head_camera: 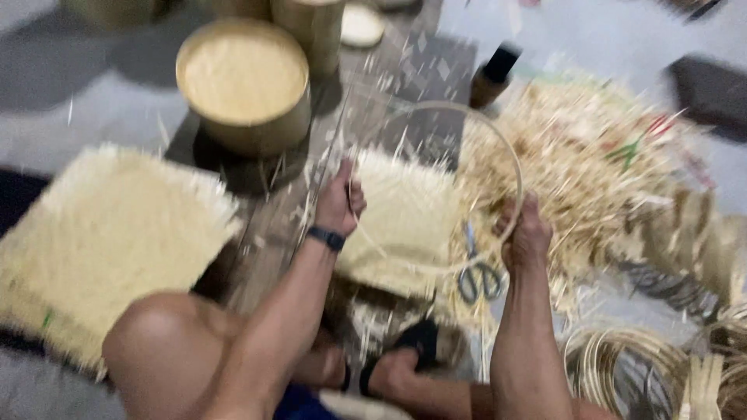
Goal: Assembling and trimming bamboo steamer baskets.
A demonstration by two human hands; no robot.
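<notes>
Sitting low over the floor, the person gripped a thin bamboo hoop [498, 148] with both hands, so that it stood upright between them. The left hand [340, 204] was closed on its near-left part with a loose bamboo strip [331, 148], and the right hand [527, 237] clamped the right side. Scissors [478, 274] lay below on a woven mat [405, 218], and a round bamboo box [245, 82] stood behind.
</notes>
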